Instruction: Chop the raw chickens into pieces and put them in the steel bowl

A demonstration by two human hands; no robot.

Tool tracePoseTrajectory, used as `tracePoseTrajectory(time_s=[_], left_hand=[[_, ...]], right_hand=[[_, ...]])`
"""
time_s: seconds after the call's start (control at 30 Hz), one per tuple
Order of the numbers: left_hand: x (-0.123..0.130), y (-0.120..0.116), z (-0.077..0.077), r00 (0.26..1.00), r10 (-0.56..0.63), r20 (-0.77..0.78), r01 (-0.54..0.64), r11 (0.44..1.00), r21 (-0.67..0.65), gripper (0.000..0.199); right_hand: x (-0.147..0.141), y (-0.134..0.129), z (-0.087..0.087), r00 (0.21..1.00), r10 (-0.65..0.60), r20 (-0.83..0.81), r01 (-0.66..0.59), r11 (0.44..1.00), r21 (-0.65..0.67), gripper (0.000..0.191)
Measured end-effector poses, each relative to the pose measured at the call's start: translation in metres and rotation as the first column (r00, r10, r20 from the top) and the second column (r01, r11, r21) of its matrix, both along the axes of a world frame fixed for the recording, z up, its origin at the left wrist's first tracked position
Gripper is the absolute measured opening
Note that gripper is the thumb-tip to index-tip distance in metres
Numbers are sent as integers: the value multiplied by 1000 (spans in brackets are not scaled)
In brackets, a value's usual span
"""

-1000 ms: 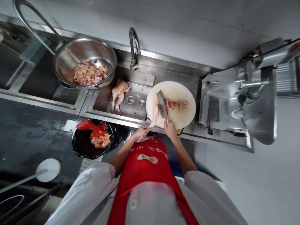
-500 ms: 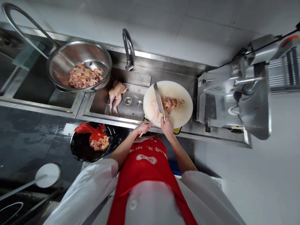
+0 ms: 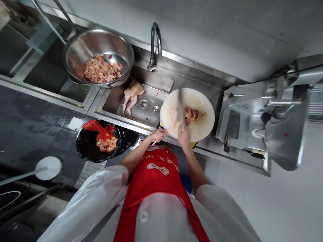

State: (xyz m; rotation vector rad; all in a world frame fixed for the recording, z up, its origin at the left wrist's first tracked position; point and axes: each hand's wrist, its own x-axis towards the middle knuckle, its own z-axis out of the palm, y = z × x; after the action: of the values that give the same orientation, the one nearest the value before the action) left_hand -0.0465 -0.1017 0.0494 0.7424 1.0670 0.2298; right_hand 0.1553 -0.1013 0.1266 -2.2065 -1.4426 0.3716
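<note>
Beyond the fingers lay the white board (image 3: 203, 129). The blurred cleaver (image 3: 181, 102) pointed forward from the right hand (image 3: 184, 136), whose fingers were clamped on its handle. The poultry leg (image 3: 174, 117), nearer to the left hand (image 3: 156, 135), stretched forward-right from fingers closed on its thin end.

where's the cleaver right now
In the head view, just right of centre: the cleaver, blurred, is in the right hand over the white board, between the chicken leg and chopped pieces.
</note>
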Motion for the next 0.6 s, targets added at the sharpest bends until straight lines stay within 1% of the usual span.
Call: tracePoseTrajectory(time_s=[0.03, 0.07, 0.1, 0.13, 0.17, 0.23, 0.3, 0.33, 0.37, 0.4, 0.47, 0.53, 0.6], left_hand=[[-1, 0, 0, 1000, -2, 5, 2, 1000, 10, 37], [-2, -1, -1, 1000, -6, 11, 6, 1000, 15, 36], [-2, -2, -1, 1000, -9, 13, 8, 1000, 13, 35], [-2, -3, -1, 1000, -6, 15, 6, 1000, 3, 35], [-3, -4, -2, 1000, -2, 18, 2, 1000, -14, 36], [-3, -5, -3, 999, 9, 36, -7, 999, -48, 38], [-6, -6, -5, 998, 19, 59, -16, 998, -61, 40], [-7, -5, -6, 997, 18, 69, -14, 998, -62, 40], [-9, -5, -7, 997, 18, 72, -13, 998, -60, 40], [-10, -5, -8, 997, 19, 72, -15, 998, -57, 40], [-12, -5, -9, 997, 25, 70, -21, 998, -55, 40], [-12, -4, -9, 997, 29, 67, -25, 998, -65, 41], [-11, -4, -8, 997, 29, 69, -24, 997, -71, 41]], right_hand=[[-5, -6, -13, 999, 37, 5, -36, 985, -168, 50], [-7, -11, -25, 997, 81, -9, -80, 952, -294, 46], [-6, -13, -33, 992, 125, -30, -127, 923, -362, 43], [0, -13, -38, 985, 162, -60, -172, 905, -388, 40], [8, -12, -40, 978, 185, -99, -209, 902, -377, 37], [29, -5, -36, 960, 171, -220, -241, 907, -346, 35], [44, -1, -28, 940, 96, -327, -210, 919, -333, 40], [47, -1, -23, 942, 59, -330, -171, 931, -323, 42], [46, -3, -20, 956, 35, -292, -127, 944, -304, 44], [42, -6, -16, 975, 29, -219, -90, 958, -273, 45], [24, -14, -12, 997, 58, -57, -70, 970, -232, 42], [4, -22, -8, 993, 111, 27, -99, 956, -277, 41], [-12, -26, -6, 988, 142, 60, -113, 933, -341, 42]])
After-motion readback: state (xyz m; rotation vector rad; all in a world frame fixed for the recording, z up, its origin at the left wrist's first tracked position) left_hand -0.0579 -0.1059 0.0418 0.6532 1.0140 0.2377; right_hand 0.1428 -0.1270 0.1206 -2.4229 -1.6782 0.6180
